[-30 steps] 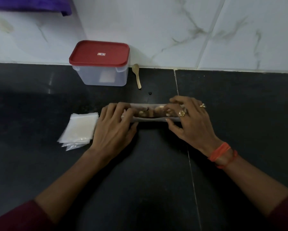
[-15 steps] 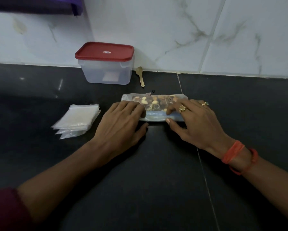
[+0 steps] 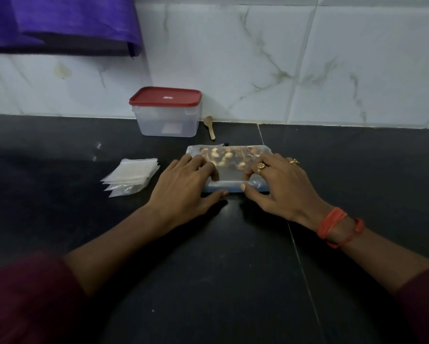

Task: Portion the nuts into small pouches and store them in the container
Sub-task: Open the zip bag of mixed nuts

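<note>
A clear zip bag of mixed nuts [image 3: 229, 157] lies flat on the black counter [image 3: 233, 256], its blue zip strip along the near edge. My left hand [image 3: 183, 187] rests on the bag's left part, fingers laid on top and thumb by the near edge. My right hand [image 3: 280, 187] is on the right part, with bent fingers on top and the thumb against the zip strip, pinching that edge. A stack of small clear pouches [image 3: 131, 176] sits to the left. The clear container [image 3: 167, 117] with a red lid stands shut at the wall.
A small golden spoon [image 3: 209, 126] lies next to the container by the white tiled wall [image 3: 307, 70]. A purple cloth [image 3: 59, 23] hangs at the upper left. A seam in the counter runs under my right wrist.
The bag was rolled up between both hands; it has been unrolled toward me and now lies flat. Both hands came nearer with its zip edge.
</note>
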